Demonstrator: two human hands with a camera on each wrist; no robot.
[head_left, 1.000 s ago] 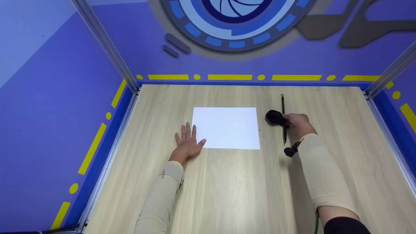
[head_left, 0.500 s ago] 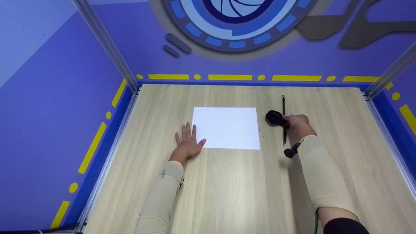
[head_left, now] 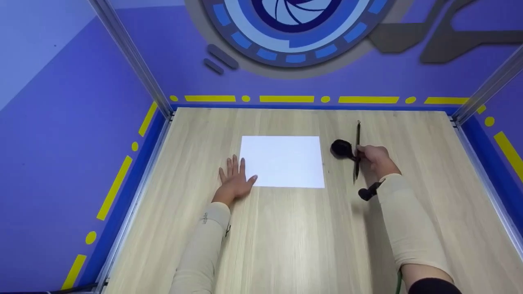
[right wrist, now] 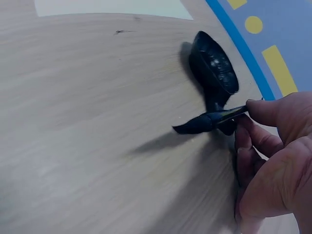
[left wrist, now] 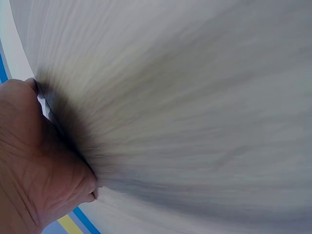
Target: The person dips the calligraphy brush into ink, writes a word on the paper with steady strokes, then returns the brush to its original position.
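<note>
A white sheet of paper (head_left: 282,161) lies on the wooden table (head_left: 302,237). At its lower left corner my left hand (head_left: 234,184) rests flat with fingers spread, thumb and fingertips along the paper's edge. My right hand (head_left: 378,158) pinches a slim black writing brush (head_left: 358,132) to the right of the paper. The dark, pointed brush tip (right wrist: 195,125) is above the table and casts a shadow. Just left of these fingers sits a small black dish (head_left: 340,149) with a short handle; its inside (right wrist: 218,63) looks dark and shiny. The fingers partly hide the handle's end.
Purple-blue panels with yellow marks (head_left: 287,99) enclose the back and sides, joined by metal posts (head_left: 135,61). A small black wrist camera (head_left: 367,192) hangs below the right wrist. A small dark mark (right wrist: 122,32) shows on the wood near the paper.
The brush has tilted, its lower end swinging slightly left, and the right-hand fingers have shifted a little away from the dish. The left hand stays by the paper. The view has moved slightly.
</note>
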